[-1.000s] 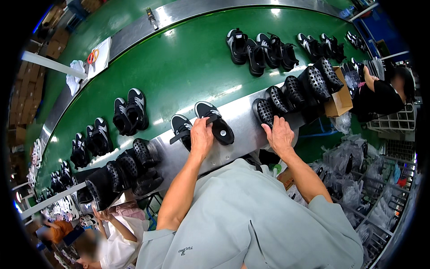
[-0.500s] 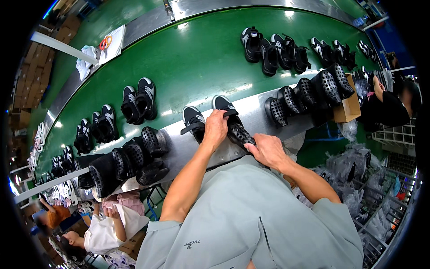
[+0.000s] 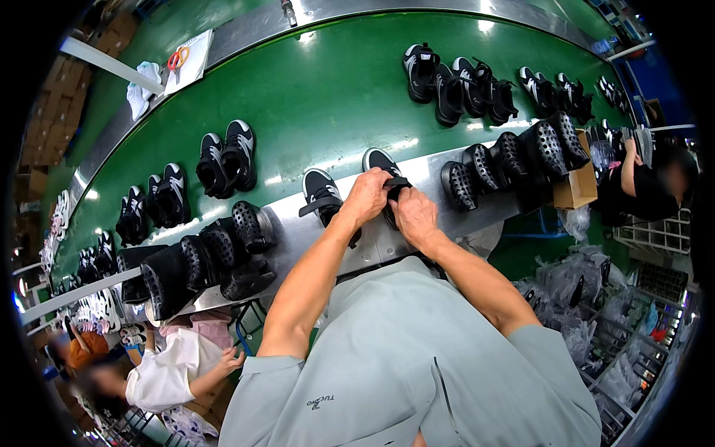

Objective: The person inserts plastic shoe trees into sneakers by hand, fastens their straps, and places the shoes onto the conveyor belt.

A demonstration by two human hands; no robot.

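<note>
Both hands are at a black shoe with a grey toe cap [image 3: 380, 159], standing toe outward on the metal table edge. My left hand [image 3: 366, 197] is closed on the shoe's black strap [image 3: 398, 182], from the left. Close against it, my right hand [image 3: 415, 214] has its fingers curled at the shoe's opening, just below the strap. The hands hide most of the heel and the inside. Left of them stands the matching black shoe [image 3: 320, 184], its strap sticking out sideways, partly behind my left forearm.
Black perforated forms stand in rows on the metal ledge, left [image 3: 220, 246] and right [image 3: 510, 160]. Paired black shoes [image 3: 227, 160] sit on the green belt [image 3: 313, 97]. Orange scissors [image 3: 177, 59] lie on paper. Wire racks of plastic bags [image 3: 596, 313] stand right. Other people work at both sides.
My right hand has moved up and left, from the perforated black piece at the shoe's heel to the strap area. The shoe has shifted slightly outward. My left hand remains at the strap.
</note>
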